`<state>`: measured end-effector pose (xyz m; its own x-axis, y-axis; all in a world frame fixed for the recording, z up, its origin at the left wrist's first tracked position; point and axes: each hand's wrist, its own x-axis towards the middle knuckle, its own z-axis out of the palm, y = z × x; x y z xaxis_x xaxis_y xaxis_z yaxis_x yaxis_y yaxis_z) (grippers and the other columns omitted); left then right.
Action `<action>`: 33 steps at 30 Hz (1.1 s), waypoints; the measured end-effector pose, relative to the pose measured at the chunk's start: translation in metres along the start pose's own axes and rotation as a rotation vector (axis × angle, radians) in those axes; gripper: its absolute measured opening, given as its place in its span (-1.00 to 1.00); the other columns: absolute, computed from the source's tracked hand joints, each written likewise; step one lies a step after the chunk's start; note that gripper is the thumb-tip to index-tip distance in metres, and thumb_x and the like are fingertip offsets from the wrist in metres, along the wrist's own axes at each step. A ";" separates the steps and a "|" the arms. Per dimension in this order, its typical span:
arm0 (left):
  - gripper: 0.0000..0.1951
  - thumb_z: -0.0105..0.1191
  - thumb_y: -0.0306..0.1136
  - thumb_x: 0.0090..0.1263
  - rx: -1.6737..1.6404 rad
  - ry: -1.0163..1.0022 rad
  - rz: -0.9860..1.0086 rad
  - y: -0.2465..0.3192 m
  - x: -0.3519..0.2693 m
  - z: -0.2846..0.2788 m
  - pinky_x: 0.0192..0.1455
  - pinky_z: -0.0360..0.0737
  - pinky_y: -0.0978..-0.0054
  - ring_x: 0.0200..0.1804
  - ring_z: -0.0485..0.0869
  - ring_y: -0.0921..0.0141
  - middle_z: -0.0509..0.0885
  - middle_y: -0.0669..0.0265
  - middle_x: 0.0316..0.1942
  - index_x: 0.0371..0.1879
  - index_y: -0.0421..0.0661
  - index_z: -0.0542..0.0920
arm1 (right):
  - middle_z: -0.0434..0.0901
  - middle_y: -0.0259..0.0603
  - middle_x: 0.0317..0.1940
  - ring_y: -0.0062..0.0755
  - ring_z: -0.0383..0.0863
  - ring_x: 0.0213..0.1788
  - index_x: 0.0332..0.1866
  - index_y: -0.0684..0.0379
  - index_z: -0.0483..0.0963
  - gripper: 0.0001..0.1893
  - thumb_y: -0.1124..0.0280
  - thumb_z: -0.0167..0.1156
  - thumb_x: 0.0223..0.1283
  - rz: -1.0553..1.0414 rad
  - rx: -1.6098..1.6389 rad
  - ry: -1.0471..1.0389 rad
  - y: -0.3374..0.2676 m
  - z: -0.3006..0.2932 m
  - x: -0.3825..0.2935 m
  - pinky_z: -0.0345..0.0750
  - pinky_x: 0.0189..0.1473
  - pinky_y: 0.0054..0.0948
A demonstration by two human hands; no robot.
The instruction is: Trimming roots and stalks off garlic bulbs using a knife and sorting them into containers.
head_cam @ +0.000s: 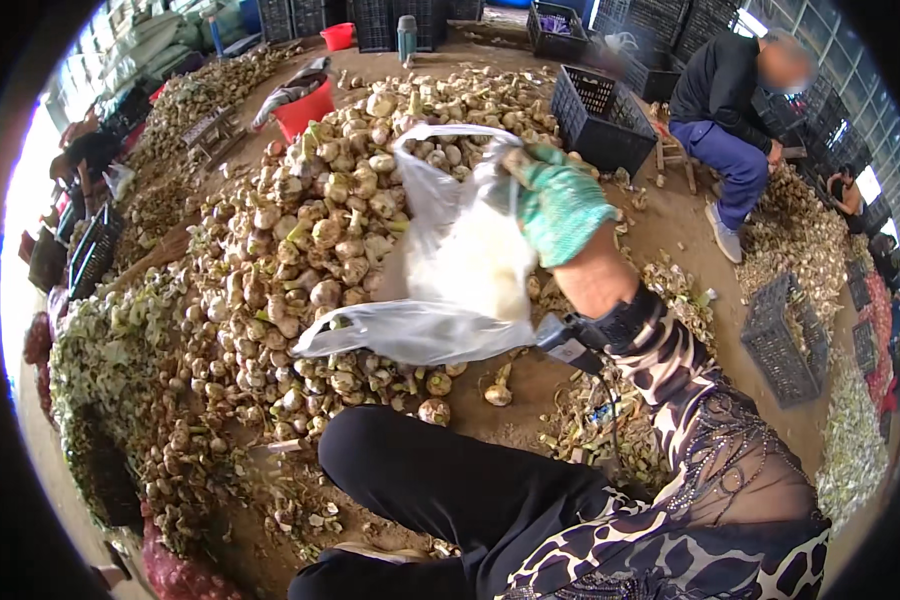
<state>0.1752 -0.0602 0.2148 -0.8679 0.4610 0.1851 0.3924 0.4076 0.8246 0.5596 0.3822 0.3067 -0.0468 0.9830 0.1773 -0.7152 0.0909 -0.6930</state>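
Note:
My right hand (pixel 562 202), in a green knitted glove, grips one side of the rim of a thin translucent plastic bag (pixel 412 330). The bag gapes towards me, and its bright white inside is too washed out to tell what it holds. One loose handle trails to the left. Behind and below it spreads a large heap of garlic bulbs (pixel 330 232), many with cut stems. A single bulb (pixel 498 394) lies apart on the dirt floor near my knee. My left hand is out of view.
A red bucket (pixel 304 109) with cloth on it stands behind the heap. A black plastic crate (pixel 604 124) stands at its right; another crate (pixel 784 341) lies farther right. A person (pixel 727 127) sits on a low wooden stool (pixel 675 157). Garlic trimmings (pixel 607 420) lie beside my leg.

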 end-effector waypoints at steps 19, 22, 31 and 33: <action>-0.12 0.32 -0.06 -0.15 0.080 -0.353 0.631 0.115 0.037 0.133 0.14 0.37 0.35 0.14 0.40 0.16 0.38 0.05 0.13 0.18 -0.26 0.26 | 0.59 -0.21 -0.25 -0.43 0.55 -0.24 -0.17 0.21 0.49 -0.87 0.49 0.06 0.20 0.135 -0.006 -0.048 -0.002 -0.079 0.026 0.51 -0.13 -0.43; -0.08 0.33 -0.09 -0.13 0.094 -0.533 0.562 0.177 0.022 0.138 0.18 0.30 0.22 0.20 0.31 0.03 0.31 -0.05 0.17 0.23 -0.23 0.17 | 0.55 -0.15 -0.10 -0.40 0.54 -0.11 -0.05 0.26 0.45 -0.78 0.49 -0.01 0.24 0.441 0.203 -0.265 -0.004 -0.062 0.049 0.45 0.03 -0.39; -0.43 0.16 -0.16 0.04 0.558 -0.172 0.188 0.132 -0.031 0.029 0.07 0.35 0.23 0.01 0.46 0.16 0.48 0.08 -0.06 0.03 -0.19 0.39 | 0.54 -0.11 -0.11 -0.36 0.53 -0.11 -0.04 0.28 0.45 -0.75 0.41 -0.03 0.27 0.592 0.095 -0.486 0.121 0.032 0.018 0.43 0.02 -0.36; -0.46 0.15 -0.15 0.05 0.618 -0.025 0.143 0.085 -0.058 0.023 0.04 0.37 0.26 0.01 0.47 0.17 0.48 0.10 -0.09 0.00 -0.18 0.41 | 0.54 -0.11 -0.13 -0.37 0.53 -0.13 -0.05 0.28 0.45 -0.76 0.42 -0.03 0.26 0.599 0.070 -0.513 0.135 0.039 0.012 0.44 -0.01 -0.37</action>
<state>0.2659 -0.0342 0.2621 -0.7895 0.5599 0.2515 0.6138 0.7168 0.3308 0.4354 0.3998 0.2432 -0.7414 0.6637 0.0995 -0.5079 -0.4580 -0.7296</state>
